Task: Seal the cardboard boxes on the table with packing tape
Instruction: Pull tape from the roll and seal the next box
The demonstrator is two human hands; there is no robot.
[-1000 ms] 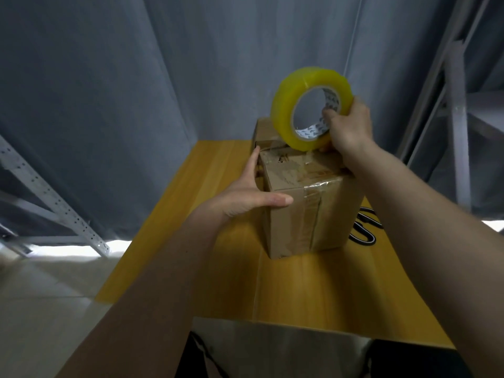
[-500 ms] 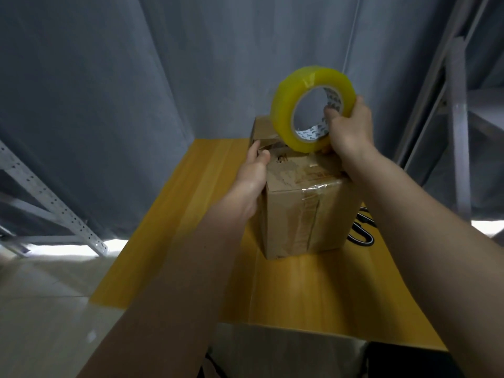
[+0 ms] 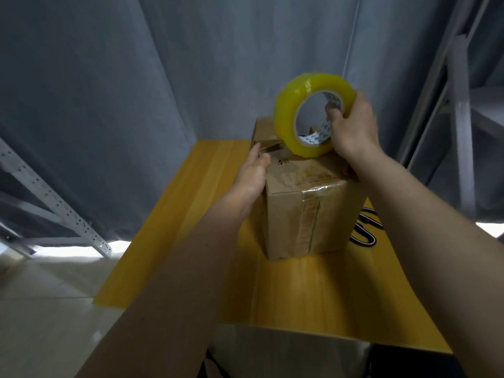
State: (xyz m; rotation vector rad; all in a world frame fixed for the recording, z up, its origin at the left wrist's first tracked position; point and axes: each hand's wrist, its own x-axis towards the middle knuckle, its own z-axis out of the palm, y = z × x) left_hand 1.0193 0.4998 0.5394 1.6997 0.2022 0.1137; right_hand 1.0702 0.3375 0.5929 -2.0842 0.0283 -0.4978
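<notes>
A brown cardboard box [image 3: 308, 211] stands on the yellow table [image 3: 300, 290], with old tape down its near face and over its top. My right hand [image 3: 351, 124] grips a yellow roll of packing tape [image 3: 302, 99] upright just above the box's far top edge, fingers through the core. My left hand [image 3: 252, 173] lies flat against the box's upper left side, fingers straight and reaching toward the far corner. A second cardboard box [image 3: 263, 130] stands behind the first, mostly hidden.
Black-handled scissors [image 3: 365, 230] lie on the table right of the box, partly hidden by my right forearm. Grey curtains hang behind the table. Metal shelving uprights stand at the far left [image 3: 54, 197] and right [image 3: 461, 126].
My left hand slid from the box's near top corner, thumb on the front face, to lie flat along the upper left side. The tape roll stayed above the far top edge.
</notes>
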